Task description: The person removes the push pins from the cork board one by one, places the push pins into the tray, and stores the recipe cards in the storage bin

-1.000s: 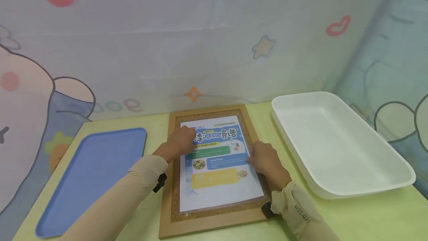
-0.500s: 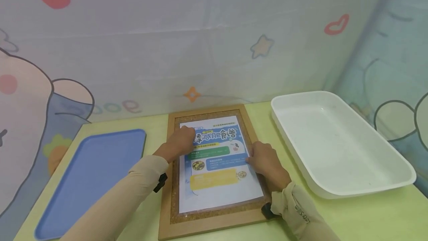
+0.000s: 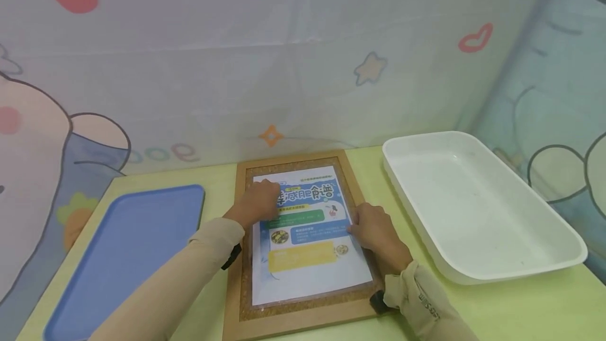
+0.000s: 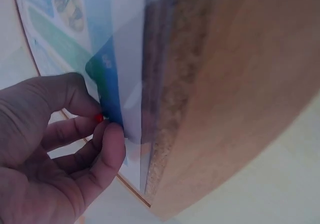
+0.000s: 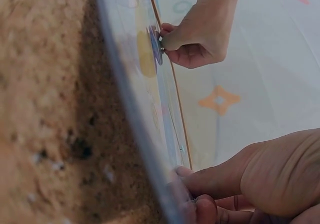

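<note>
A printed poster [image 3: 303, 278] in a clear plastic sleeve lies on a wood-framed cork board [image 3: 284, 325]. Over the poster's upper left part, my left hand [image 3: 258, 201] pinches a small red push pin [image 4: 99, 117] between thumb and fingertips; its tip is hidden. Along the poster's right edge rests my right hand [image 3: 379, 230]. In the right wrist view its thumb and forefinger [image 5: 206, 209] pinch the edge of the clear sleeve. Whether something small is also between them I cannot tell.
To the left lies a flat blue tray [image 3: 137, 246]. A deep white tray [image 3: 473, 204] stands on the right, close to my right hand. The board lies on a pale green table [image 3: 530, 309], and a printed cloth [image 3: 303, 78] hangs behind it.
My left hand has shifted slightly right across the poster and now covers more of its title. The right hand keeps its place at the poster's edge.
</note>
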A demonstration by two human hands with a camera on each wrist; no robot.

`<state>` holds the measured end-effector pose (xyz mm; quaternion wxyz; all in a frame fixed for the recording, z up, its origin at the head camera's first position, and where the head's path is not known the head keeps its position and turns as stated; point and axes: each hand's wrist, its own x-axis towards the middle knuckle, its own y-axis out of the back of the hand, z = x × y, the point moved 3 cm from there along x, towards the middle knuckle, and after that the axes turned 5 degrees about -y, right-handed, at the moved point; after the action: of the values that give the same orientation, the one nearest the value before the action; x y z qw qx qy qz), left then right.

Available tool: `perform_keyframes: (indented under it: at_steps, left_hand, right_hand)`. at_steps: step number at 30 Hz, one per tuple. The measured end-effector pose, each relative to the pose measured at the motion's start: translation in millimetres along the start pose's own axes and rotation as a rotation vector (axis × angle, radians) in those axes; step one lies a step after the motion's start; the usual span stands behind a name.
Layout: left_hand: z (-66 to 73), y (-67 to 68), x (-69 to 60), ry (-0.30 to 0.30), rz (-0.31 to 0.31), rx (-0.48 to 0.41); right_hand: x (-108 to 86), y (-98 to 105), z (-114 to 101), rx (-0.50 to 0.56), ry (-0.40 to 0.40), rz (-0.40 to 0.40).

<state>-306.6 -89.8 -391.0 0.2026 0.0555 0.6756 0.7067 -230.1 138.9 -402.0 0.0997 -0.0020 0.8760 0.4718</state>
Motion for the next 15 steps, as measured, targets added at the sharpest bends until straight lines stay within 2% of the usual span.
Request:
perform_keyframes:
  at_steps: [9, 15]
  left_hand:
    - [-10.5, 6.7, 10.8, -0.007, -0.127, -0.073]
    - [-16.5, 7.9, 9.8, -0.002, -0.127, -0.196]
  right_hand:
    - [2.0, 0, 2, 0.015, 0.005, 0.003]
    - [2.7, 0, 5, 0.021, 0.013, 0.001]
